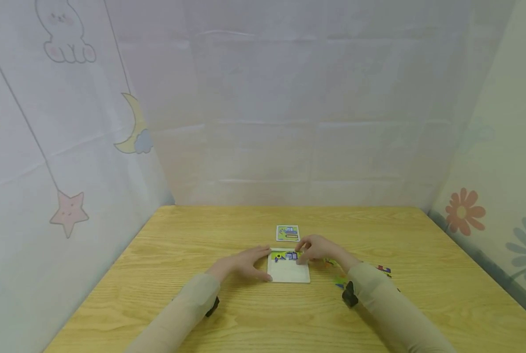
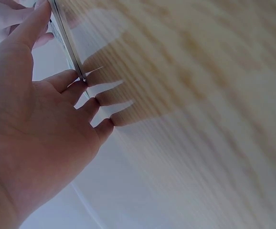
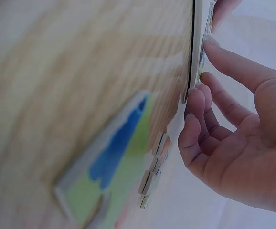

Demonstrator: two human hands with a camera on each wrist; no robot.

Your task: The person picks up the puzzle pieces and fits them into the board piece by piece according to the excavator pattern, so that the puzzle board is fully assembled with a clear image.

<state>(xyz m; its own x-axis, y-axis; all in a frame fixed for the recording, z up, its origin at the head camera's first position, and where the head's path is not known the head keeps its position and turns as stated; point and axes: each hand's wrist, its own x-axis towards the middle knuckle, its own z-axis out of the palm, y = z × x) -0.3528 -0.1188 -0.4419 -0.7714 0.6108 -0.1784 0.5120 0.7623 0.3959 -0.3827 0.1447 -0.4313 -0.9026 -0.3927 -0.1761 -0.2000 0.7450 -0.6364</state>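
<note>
A white-framed puzzle tray (image 1: 285, 274) lies on the wooden table, its upper strip filled with green and purple picture pieces (image 1: 285, 255) and its lower part bare. Along its left side rests my left hand (image 1: 245, 263), fingers extended to the upper corner and thumb at the lower one. My right hand (image 1: 316, 249) is over the tray's upper right, thumb and forefinger bent about a puzzle piece there, mostly covered by the fingers. In the right wrist view, the other fingers (image 3: 195, 129) curl beside the tray's edge (image 3: 193, 52).
Behind the tray lies a small picture card (image 1: 287, 233) with a similar design. Loose puzzle pieces (image 1: 383, 269) lie around the right forearm; a green and blue piece (image 3: 119, 148) shows close up in the right wrist view. Printed cloth walls (image 1: 254, 162) stand around the table.
</note>
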